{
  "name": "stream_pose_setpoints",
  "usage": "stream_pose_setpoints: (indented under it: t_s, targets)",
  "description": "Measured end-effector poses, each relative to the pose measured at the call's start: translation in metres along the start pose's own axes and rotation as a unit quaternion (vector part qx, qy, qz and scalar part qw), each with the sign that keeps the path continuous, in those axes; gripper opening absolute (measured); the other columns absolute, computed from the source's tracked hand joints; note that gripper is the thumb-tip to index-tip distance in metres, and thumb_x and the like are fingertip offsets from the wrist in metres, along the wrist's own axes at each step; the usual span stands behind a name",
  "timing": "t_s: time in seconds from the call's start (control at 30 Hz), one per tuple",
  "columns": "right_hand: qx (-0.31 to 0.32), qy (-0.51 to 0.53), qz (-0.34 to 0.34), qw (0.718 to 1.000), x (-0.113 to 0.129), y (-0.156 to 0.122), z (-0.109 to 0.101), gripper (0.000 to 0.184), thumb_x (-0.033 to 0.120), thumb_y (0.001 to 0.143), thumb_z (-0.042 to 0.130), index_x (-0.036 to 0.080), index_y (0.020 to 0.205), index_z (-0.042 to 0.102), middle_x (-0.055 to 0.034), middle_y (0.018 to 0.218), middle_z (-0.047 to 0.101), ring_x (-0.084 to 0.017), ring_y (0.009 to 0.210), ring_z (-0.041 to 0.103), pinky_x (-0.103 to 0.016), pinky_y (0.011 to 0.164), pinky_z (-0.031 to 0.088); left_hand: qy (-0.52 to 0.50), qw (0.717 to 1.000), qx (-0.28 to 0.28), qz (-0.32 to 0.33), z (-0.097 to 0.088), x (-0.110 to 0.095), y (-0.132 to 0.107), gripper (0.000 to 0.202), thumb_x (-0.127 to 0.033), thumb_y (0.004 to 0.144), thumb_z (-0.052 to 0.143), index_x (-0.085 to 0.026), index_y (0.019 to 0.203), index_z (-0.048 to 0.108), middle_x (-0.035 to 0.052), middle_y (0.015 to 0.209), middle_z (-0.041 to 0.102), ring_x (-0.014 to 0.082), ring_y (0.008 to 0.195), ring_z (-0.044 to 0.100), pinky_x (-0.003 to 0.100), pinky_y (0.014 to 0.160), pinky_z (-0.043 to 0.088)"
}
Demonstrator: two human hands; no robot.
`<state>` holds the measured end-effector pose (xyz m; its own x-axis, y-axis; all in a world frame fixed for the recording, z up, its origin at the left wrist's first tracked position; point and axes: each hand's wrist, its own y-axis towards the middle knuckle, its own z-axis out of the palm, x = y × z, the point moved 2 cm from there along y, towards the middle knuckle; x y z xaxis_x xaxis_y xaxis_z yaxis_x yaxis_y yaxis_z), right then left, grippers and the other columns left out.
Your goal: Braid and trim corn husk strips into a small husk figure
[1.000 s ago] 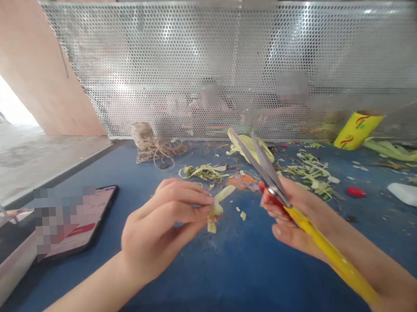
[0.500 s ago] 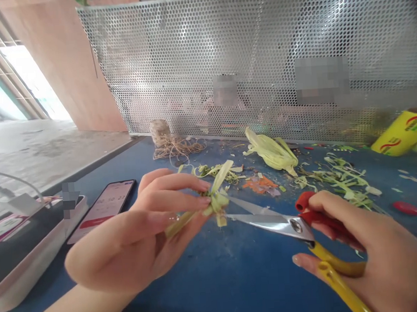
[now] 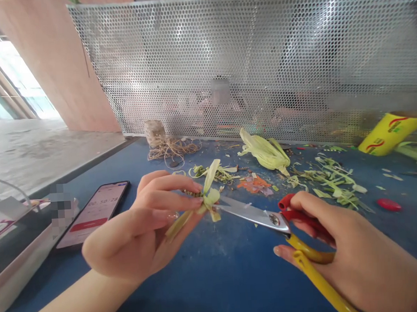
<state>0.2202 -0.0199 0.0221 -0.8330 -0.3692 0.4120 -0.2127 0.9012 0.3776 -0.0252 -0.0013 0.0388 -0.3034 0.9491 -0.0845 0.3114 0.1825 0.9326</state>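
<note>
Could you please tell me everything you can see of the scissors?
The scissors have shiny, metal-looking blades joined at a round pivot, and red and yellow handles that look plastic-covered. The right hand holds them by the handles. The blades look almost closed and point leftward above the blue table, their tips beside the pale green strips in the left hand; contact there is unclear.
</note>
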Motion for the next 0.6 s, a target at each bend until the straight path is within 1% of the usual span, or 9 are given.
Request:
stream_pose_setpoints:
  t_s: [0.07, 0.1, 0.2, 0.23, 0.27, 0.33, 0.4, 0.57, 0.6]
  targets:
    - [0.031, -0.017, 0.000, 0.999, 0.000, -0.001, 0.001, 0.023, 0.040, 0.064, 0.063, 0.023, 0.075, 0.052, 0.0047, 0.049, 0.053, -0.010, 0.040, 0.046, -0.020, 0.036, 0.036, 0.036, 0.999, 0.005, 0.019, -0.002, -0.004, 0.006, 0.035, 0.002, 0.067, 0.061, -0.018, 0.096, 0.056, 0.0004, 0.073, 0.064, 0.0126, 0.081, 0.062, 0.028, 0.078, 0.048]
    - [0.040, -0.022, 0.003, 0.999, 0.000, -0.001, 0.002, 0.022, 0.040, 0.065, 0.062, 0.023, 0.074, 0.051, 0.0046, 0.049, 0.053, -0.010, 0.039, 0.046, -0.020, 0.035, 0.035, 0.058, 0.998, 0.023, 0.029, -0.003, -0.005, 0.009, 0.033, 0.001, 0.068, 0.060, -0.017, 0.095, 0.058, 0.0008, 0.072, 0.064, 0.0127, 0.080, 0.062, 0.027, 0.078, 0.048]
    - [0.064, -0.027, 0.017, 0.997, -0.001, -0.003, 0.004, 0.026, 0.044, 0.066, 0.062, 0.022, 0.073, 0.050, 0.0038, 0.049, 0.053, -0.010, 0.039, 0.046, -0.019, 0.034, 0.034, 0.117, 0.982, 0.131, 0.064, -0.004, -0.007, 0.016, 0.031, -0.002, 0.067, 0.062, -0.020, 0.093, 0.060, 0.0007, 0.073, 0.066, 0.0132, 0.078, 0.062, 0.028, 0.074, 0.049]
    - [0.072, -0.028, 0.023, 0.997, -0.002, -0.003, 0.004, 0.028, 0.046, 0.066, 0.061, 0.022, 0.073, 0.050, 0.0035, 0.050, 0.054, -0.011, 0.039, 0.047, -0.019, 0.035, 0.035, 0.127, 0.978, 0.148, 0.069, -0.004, -0.006, 0.016, 0.031, -0.003, 0.067, 0.062, -0.021, 0.092, 0.060, 0.0006, 0.073, 0.066, 0.0132, 0.077, 0.062, 0.028, 0.073, 0.049]
    - [0.079, -0.031, 0.029, 0.996, -0.002, -0.003, 0.004, 0.029, 0.048, 0.066, 0.061, 0.022, 0.073, 0.049, 0.0033, 0.050, 0.054, -0.011, 0.040, 0.048, -0.019, 0.035, 0.036, 0.126, 0.979, 0.147, 0.070, -0.003, -0.006, 0.016, 0.031, -0.003, 0.068, 0.062, -0.020, 0.093, 0.060, 0.0009, 0.073, 0.066, 0.0129, 0.076, 0.061, 0.028, 0.073, 0.048]
    - [0.082, -0.042, 0.040, 0.995, -0.003, -0.004, 0.005, 0.031, 0.051, 0.066, 0.061, 0.023, 0.074, 0.048, 0.0031, 0.051, 0.056, -0.012, 0.042, 0.050, -0.019, 0.037, 0.039, 0.110, 0.990, 0.069, 0.047, -0.002, -0.004, 0.013, 0.030, -0.001, 0.070, 0.058, -0.016, 0.096, 0.060, 0.0016, 0.070, 0.064, 0.0125, 0.078, 0.061, 0.028, 0.077, 0.045]
    - [0.076, -0.054, 0.042, 0.995, -0.003, -0.004, 0.004, 0.033, 0.053, 0.065, 0.060, 0.024, 0.073, 0.047, 0.0031, 0.051, 0.056, -0.012, 0.043, 0.051, -0.020, 0.039, 0.041, 0.098, 0.994, 0.031, 0.032, 0.001, -0.003, 0.008, 0.031, -0.001, 0.071, 0.058, -0.016, 0.097, 0.059, 0.0005, 0.068, 0.064, 0.0122, 0.079, 0.060, 0.028, 0.078, 0.044]
    - [0.067, -0.058, 0.027, 0.996, -0.003, -0.003, 0.005, 0.032, 0.054, 0.065, 0.059, 0.025, 0.068, 0.046, 0.0045, 0.044, 0.052, -0.012, 0.034, 0.045, -0.021, 0.031, 0.034, 0.094, 0.995, 0.029, 0.028, 0.002, -0.003, 0.005, 0.029, -0.002, 0.069, 0.060, -0.018, 0.093, 0.059, -0.0020, 0.066, 0.064, 0.0121, 0.075, 0.061, 0.027, 0.074, 0.044]
    - [0.050, -0.045, 0.026, 0.997, -0.003, -0.004, 0.005, 0.031, 0.052, 0.065, 0.060, 0.025, 0.067, 0.046, 0.0049, 0.042, 0.050, -0.012, 0.032, 0.044, -0.021, 0.030, 0.032, 0.097, 0.995, 0.030, 0.027, 0.002, -0.003, 0.005, 0.028, -0.003, 0.070, 0.060, -0.018, 0.093, 0.059, -0.0023, 0.066, 0.064, 0.0120, 0.075, 0.061, 0.027, 0.074, 0.044]
